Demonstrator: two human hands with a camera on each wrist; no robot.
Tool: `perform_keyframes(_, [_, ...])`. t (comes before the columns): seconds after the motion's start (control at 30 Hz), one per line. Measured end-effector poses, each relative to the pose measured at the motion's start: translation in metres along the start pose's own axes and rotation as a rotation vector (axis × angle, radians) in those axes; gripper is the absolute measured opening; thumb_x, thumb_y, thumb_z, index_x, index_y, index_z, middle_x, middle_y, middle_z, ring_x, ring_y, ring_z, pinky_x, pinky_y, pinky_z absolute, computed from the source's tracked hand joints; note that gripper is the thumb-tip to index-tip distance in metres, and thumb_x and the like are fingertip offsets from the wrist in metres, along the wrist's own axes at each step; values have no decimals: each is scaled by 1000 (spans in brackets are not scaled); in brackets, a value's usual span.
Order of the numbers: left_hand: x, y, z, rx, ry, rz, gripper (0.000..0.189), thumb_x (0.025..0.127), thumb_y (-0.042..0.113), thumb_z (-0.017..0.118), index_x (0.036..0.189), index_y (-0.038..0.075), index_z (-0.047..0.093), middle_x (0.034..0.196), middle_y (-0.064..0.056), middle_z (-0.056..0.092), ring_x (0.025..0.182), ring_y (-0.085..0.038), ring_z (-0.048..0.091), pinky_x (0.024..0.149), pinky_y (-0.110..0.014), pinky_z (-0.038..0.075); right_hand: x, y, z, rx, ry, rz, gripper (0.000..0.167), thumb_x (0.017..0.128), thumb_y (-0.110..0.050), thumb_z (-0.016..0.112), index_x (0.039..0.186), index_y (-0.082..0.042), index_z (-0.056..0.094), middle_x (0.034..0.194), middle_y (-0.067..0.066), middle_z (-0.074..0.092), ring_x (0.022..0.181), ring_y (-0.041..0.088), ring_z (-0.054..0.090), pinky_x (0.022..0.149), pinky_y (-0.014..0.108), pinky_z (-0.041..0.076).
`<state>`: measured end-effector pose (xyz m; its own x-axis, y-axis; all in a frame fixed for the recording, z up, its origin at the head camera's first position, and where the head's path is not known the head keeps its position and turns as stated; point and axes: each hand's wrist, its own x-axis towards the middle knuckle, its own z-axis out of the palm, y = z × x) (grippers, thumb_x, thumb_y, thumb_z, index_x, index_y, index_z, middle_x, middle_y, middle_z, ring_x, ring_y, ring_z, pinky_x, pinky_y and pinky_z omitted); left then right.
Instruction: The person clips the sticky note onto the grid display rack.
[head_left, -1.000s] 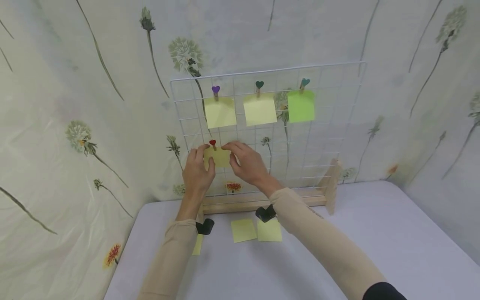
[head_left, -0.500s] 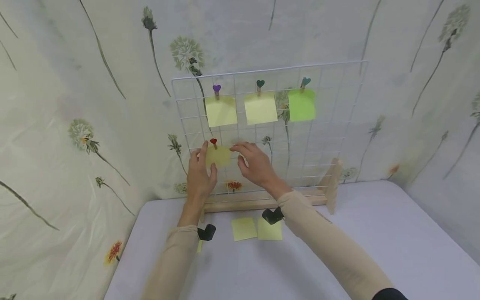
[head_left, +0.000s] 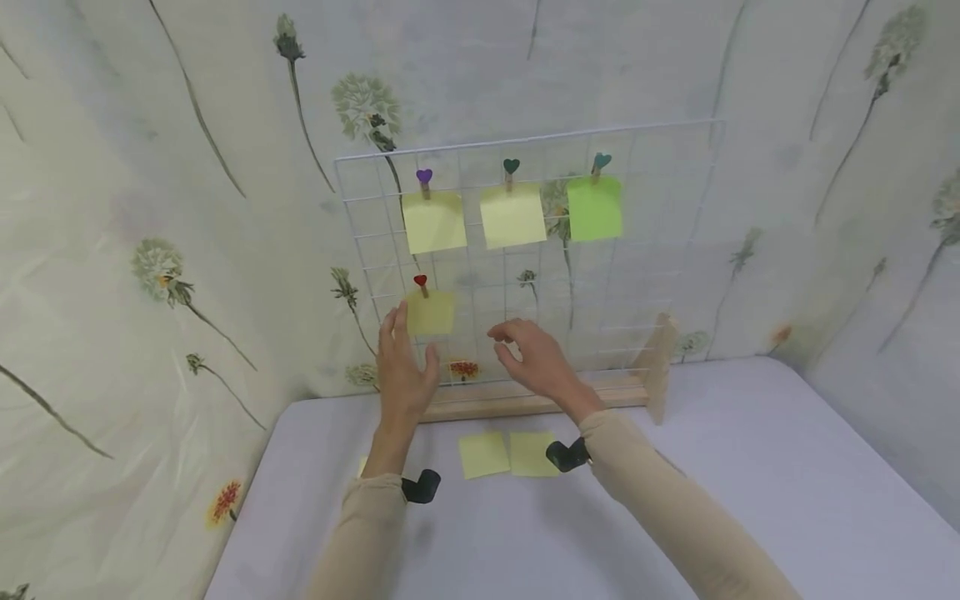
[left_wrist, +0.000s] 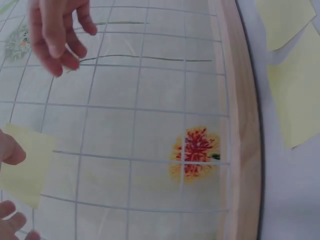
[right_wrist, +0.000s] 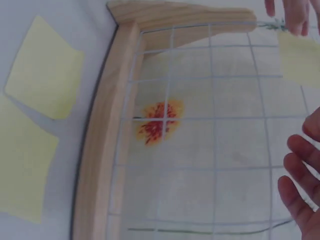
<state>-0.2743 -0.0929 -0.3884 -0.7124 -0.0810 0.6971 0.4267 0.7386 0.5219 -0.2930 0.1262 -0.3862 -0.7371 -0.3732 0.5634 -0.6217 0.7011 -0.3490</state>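
In the head view a yellow sticky note [head_left: 432,313] hangs on the white wire grid [head_left: 555,275] from a small clothespin with a red heart [head_left: 421,282]. My left hand [head_left: 402,367] is just below that note's left edge, fingers extended upward, fingertips overlapping the edge. My right hand [head_left: 536,357] is away to the right in front of the grid, its fingers loosely bent and nothing in them. The left wrist view shows the note [left_wrist: 31,165] beside my left thumb. In the right wrist view my right hand's fingers [right_wrist: 300,157] are spread apart.
Along the grid's upper part hang two pale yellow notes [head_left: 435,223] and a green note [head_left: 596,210], each under a heart clothespin. A wooden stand [head_left: 525,406] holds the grid. More yellow notes [head_left: 483,456] lie on the white table [head_left: 675,500], one partly hidden by the left wrist.
My right hand has drawn off the red-heart clothespin and note, moving right and down. My left hand has slid slightly lower, and the note stays hanging.
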Motion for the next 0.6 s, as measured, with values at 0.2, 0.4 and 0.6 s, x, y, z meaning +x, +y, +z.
perform_keyframes(0.2, [-16, -11, 9, 34, 17, -9, 71, 84, 13, 63, 147, 12, 29, 145, -17, 37, 135, -32, 35, 103, -59, 32, -26, 12, 4, 14, -55, 88, 23, 95, -20, 54, 114, -12, 63, 109, 3, 65, 100, 18, 59, 84, 36, 51])
perform_keyframes(0.4, [-37, -19, 19, 37, 15, -5, 62, 84, 12, 63, 141, 8, 38, 145, -21, 34, 137, -38, 30, 102, -60, 34, -51, 22, 7, 75, -51, 126, 23, 94, -19, 55, 114, -10, 63, 107, 3, 65, 96, 16, 60, 79, 34, 52])
perform_keyframes(0.6, [-55, -24, 28, -4, -45, -115, 62, 84, 14, 64, 141, 13, 39, 152, -17, 23, 138, -31, 28, 98, -63, 34, -74, 29, 7, 107, -66, 193, 21, 95, -20, 55, 112, -12, 64, 104, -1, 66, 92, 13, 59, 76, 32, 50])
